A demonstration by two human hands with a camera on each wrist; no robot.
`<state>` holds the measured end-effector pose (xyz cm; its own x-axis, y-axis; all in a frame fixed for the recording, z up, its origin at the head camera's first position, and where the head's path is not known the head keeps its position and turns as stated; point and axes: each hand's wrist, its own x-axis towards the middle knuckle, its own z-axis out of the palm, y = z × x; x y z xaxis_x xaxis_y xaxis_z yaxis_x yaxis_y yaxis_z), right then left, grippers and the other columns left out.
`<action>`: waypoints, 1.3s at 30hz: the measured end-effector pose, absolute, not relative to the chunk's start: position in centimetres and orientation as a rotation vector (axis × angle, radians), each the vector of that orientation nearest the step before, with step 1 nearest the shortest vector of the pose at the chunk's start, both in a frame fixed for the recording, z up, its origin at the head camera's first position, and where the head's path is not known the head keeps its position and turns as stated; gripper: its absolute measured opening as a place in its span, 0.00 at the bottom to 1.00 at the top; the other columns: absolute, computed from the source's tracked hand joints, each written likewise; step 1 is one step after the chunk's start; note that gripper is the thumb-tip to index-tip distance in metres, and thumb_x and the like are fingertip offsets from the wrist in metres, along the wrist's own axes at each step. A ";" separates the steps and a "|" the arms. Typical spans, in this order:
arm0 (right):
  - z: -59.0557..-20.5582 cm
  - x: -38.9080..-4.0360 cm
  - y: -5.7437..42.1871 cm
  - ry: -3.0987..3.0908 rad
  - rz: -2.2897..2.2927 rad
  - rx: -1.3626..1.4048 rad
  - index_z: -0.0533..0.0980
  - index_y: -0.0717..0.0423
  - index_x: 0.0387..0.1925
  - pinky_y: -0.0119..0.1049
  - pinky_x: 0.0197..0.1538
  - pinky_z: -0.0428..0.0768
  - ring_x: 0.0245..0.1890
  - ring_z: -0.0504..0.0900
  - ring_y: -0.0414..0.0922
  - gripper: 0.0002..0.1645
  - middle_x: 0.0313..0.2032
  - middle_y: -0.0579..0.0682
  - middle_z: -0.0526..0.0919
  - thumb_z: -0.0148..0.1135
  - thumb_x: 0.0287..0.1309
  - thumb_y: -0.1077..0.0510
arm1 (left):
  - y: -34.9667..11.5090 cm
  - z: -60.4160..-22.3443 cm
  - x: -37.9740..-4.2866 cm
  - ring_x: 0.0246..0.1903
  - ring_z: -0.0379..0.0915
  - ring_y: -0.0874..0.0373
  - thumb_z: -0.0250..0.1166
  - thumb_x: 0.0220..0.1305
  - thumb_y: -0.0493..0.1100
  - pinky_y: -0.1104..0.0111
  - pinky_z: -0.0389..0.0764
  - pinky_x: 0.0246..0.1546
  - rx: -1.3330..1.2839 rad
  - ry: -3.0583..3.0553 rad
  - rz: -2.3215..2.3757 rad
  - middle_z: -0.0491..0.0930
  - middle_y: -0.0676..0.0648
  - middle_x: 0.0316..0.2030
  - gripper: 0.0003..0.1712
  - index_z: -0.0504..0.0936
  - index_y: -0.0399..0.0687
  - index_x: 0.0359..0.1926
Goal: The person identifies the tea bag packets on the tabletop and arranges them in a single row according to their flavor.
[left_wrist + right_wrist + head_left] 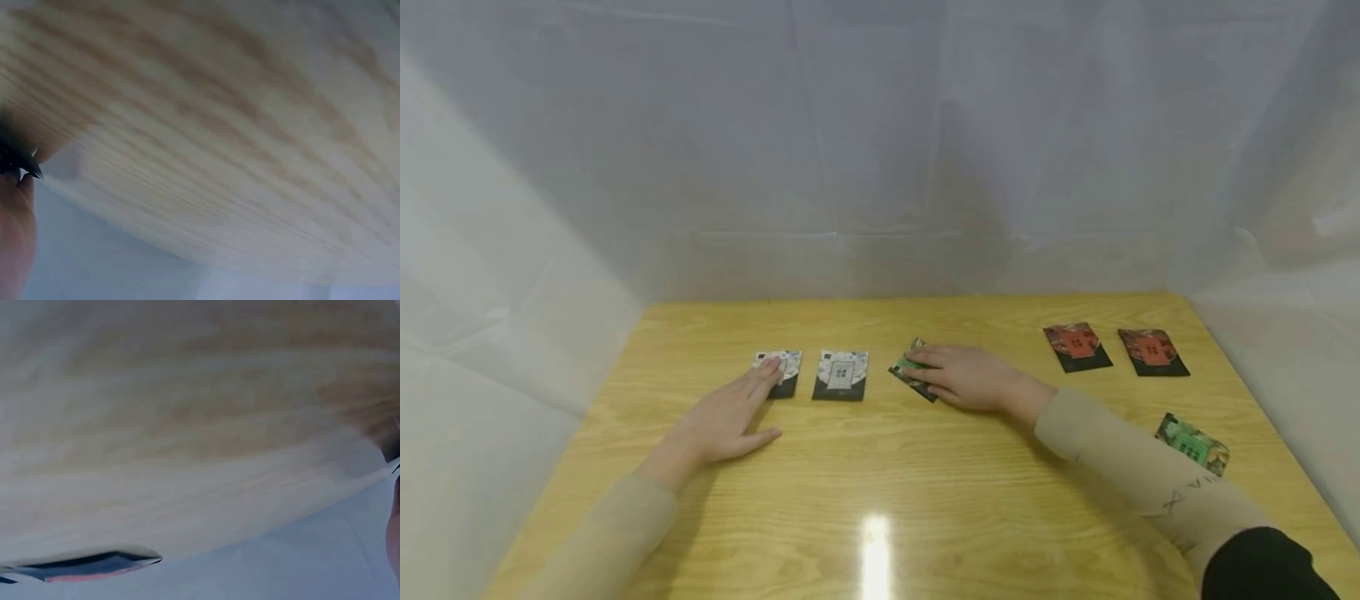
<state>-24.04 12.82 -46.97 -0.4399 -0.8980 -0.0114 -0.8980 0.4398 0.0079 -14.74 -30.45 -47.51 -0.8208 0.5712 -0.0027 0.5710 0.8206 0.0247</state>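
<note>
My left hand rests its straight fingers on a small black-and-white packet, with the thumb spread out on the table. Just right of it lies a matching black-and-white packet. Further right, my right hand lies with extended fingers over a tilted green-and-black packet, hiding much of it. In the left wrist view, only part of the left hand shows, by a dark packet edge. The right wrist view catches a sliver of the right hand beside a dark edge.
Two red-and-black packets lie at the back right of the wooden table. Another green packet is partly covered by the right sleeve. White sheeting hangs behind the table and at both sides.
</note>
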 end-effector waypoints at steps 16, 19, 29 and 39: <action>-46.9 -21.7 10.3 2.852 -0.032 -1.372 0.70 0.51 0.77 0.53 0.73 0.79 0.73 0.76 0.58 0.32 0.74 0.60 0.74 0.55 0.81 0.43 | -30.1 -47.2 -14.8 0.82 0.52 0.34 0.59 0.75 0.64 0.45 0.63 0.81 0.941 2.982 0.037 0.52 0.30 0.82 0.53 0.55 0.27 0.81; -46.9 -21.4 9.6 2.885 -0.022 -1.285 0.70 0.52 0.77 0.54 0.72 0.80 0.73 0.76 0.60 0.33 0.74 0.60 0.74 0.54 0.81 0.42 | -30.1 -47.3 -14.8 0.82 0.52 0.34 0.59 0.75 0.64 0.46 0.63 0.81 0.940 2.989 0.026 0.52 0.29 0.82 0.53 0.55 0.27 0.80; -46.4 -20.6 8.4 2.928 -0.009 -1.113 0.72 0.54 0.76 0.54 0.73 0.80 0.73 0.75 0.60 0.34 0.73 0.61 0.75 0.54 0.80 0.41 | -30.1 -47.3 -15.1 0.82 0.51 0.34 0.59 0.75 0.64 0.46 0.62 0.82 0.944 2.986 0.031 0.51 0.30 0.83 0.53 0.55 0.27 0.81; -46.3 -20.0 7.2 2.943 0.013 -1.020 0.71 0.55 0.76 0.53 0.72 0.81 0.73 0.75 0.60 0.35 0.73 0.63 0.75 0.53 0.80 0.40 | -30.0 -47.2 -15.1 0.82 0.51 0.34 0.59 0.75 0.64 0.46 0.62 0.82 0.930 2.979 0.029 0.50 0.30 0.83 0.54 0.54 0.28 0.81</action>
<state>-20.02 7.19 -46.29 -0.7851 -0.6188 -0.0276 -0.6190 0.7854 -0.0011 -15.09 -30.04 -47.21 -0.8221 0.5692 -0.0143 0.5688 0.8222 0.0237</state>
